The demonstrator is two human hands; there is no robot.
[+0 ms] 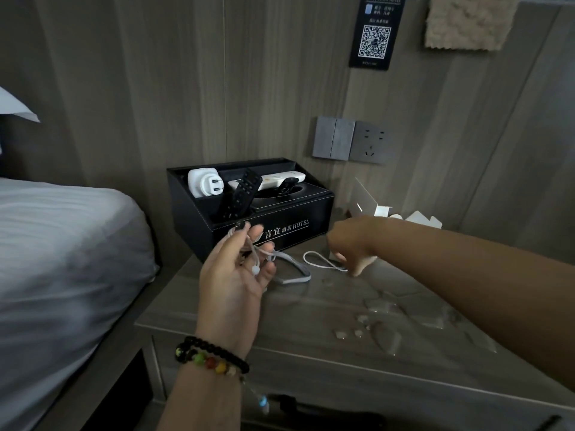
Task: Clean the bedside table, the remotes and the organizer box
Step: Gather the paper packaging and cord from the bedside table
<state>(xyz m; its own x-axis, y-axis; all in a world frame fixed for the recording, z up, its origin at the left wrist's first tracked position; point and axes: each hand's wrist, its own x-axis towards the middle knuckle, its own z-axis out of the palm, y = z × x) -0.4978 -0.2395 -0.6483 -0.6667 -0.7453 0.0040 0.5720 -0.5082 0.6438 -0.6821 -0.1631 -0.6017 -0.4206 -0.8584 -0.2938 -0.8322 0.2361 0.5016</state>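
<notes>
Wet bench beside the bed.
I see the black organizer box at its back, a white cable in front, water drops nearer me.

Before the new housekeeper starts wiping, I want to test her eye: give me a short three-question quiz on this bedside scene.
1. True or false: the black leather organizer box is empty.
2. What does the left hand hold: (a) white cable, (b) cloth, (c) black remote?
3. What lies on the grey wood-grain bedside table near its front right?

Key: 1 false, it holds remotes and a white plug adapter; 2 a; 3 water droplets.
</notes>
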